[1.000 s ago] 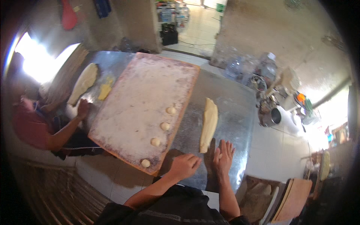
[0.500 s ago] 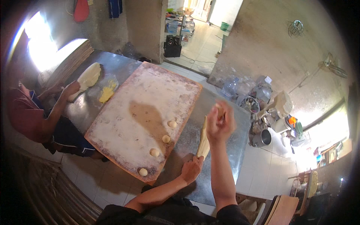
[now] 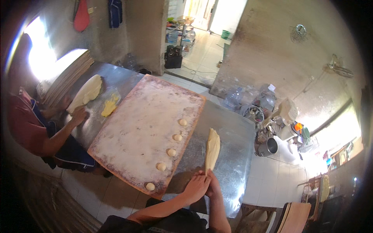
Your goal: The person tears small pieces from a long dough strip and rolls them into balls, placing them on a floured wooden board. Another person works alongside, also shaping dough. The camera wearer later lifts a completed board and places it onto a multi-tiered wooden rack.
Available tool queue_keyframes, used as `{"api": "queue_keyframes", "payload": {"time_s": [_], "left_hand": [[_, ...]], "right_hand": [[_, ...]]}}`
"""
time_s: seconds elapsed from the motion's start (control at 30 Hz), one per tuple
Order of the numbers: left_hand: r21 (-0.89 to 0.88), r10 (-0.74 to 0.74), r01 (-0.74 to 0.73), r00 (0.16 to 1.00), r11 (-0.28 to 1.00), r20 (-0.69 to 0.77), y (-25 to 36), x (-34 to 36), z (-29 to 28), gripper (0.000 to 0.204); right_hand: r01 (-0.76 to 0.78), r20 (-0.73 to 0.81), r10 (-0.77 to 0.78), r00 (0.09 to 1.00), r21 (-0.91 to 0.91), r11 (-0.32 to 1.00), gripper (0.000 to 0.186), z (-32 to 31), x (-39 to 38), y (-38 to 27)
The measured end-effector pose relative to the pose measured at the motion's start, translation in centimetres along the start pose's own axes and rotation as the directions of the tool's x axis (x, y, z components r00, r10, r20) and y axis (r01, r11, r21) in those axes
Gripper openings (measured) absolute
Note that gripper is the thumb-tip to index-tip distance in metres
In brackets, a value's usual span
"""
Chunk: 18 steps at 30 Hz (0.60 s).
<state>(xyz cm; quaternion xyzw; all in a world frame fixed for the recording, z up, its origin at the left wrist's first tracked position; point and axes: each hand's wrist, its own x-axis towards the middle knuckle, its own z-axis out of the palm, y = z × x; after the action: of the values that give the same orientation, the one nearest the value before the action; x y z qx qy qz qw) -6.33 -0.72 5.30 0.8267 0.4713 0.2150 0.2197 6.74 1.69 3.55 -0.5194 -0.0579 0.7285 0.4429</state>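
A long, folded strip of pale dough (image 3: pixel 212 149) lies on the metal tabletop, pointing away from me. Its narrow near end is between my hands. My left hand (image 3: pixel 197 187) is closed over that end, fingers bent. Close against it on the right, my right hand (image 3: pixel 213 185) also grips the tip, its fingers partly hidden. To the left, a floured board (image 3: pixel 145 112) carries several small dough balls in a row along its right edge; the farthest ball (image 3: pixel 182 122) sits nearest the board's far right corner.
At the left, another person (image 3: pixel 33 128) handles a flat dough piece (image 3: pixel 86 92) beside a yellow soft mass (image 3: pixel 110 105). Behind it stands a stack of thin boards (image 3: pixel 68 77). Pots (image 3: pixel 268 146) and water bottles (image 3: pixel 234 97) stand on the floor beyond the table's right side.
My right hand has come down from above the tabletop to the dough's near end, beside my left. One more dough ball now sits at the far end of the row.
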Motion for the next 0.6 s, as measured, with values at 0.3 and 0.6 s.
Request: {"api": "queue_keyframes", "payload": {"time_s": [0.3,0.6], "left_hand": [[-0.218,0.333,-0.35,0.936,0.911,-0.115,-0.7,8.4,2.2,0.036],[-0.302,0.242,-0.195,0.961,0.933,0.13,-2.5,7.9,3.8,0.061]], "right_hand": [[0.254,-0.095,-0.249,0.964,0.041,0.966,0.052,-5.0,-1.0,1.2],[0.558,0.128,-0.577,0.807,-0.488,0.672,0.044,-7.3,-5.5,2.7]]}}
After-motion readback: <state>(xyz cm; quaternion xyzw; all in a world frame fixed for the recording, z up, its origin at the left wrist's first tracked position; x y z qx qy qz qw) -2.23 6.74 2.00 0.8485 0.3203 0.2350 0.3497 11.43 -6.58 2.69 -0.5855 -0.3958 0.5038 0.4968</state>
